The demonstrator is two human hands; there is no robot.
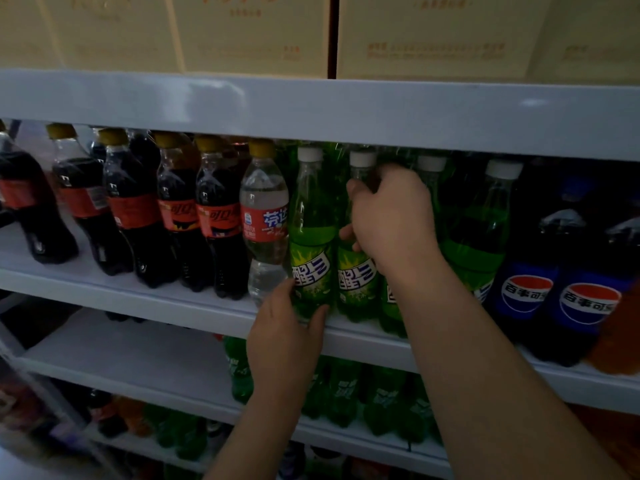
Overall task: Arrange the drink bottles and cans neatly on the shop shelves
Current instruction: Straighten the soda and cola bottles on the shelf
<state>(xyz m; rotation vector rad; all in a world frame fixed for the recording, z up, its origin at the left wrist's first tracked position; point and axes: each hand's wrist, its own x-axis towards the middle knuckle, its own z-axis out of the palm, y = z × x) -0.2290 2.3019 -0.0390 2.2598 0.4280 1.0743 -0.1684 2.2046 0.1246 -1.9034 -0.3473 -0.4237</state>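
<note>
The first green bottle [311,237] stands at the front edge of the shelf [173,299], its base gripped by the left hand [284,337]. The right hand [391,220] curls round the second green bottle [356,278] just beside it. The cola bottles [180,216] and blue bottles [526,278] look lined up, so the green row appears to be what is left.

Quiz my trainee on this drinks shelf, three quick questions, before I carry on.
1. True or false: the left hand grips the leftmost green plastic bottle with a white cap near its base.
2. What stands directly left of it? A) blue-labelled cola bottle B) clear plastic bottle with a yellow cap C) a can
3. Which hand holds the second green bottle near its neck?
Key: 1 true; 2 B; 3 the right hand.
</note>
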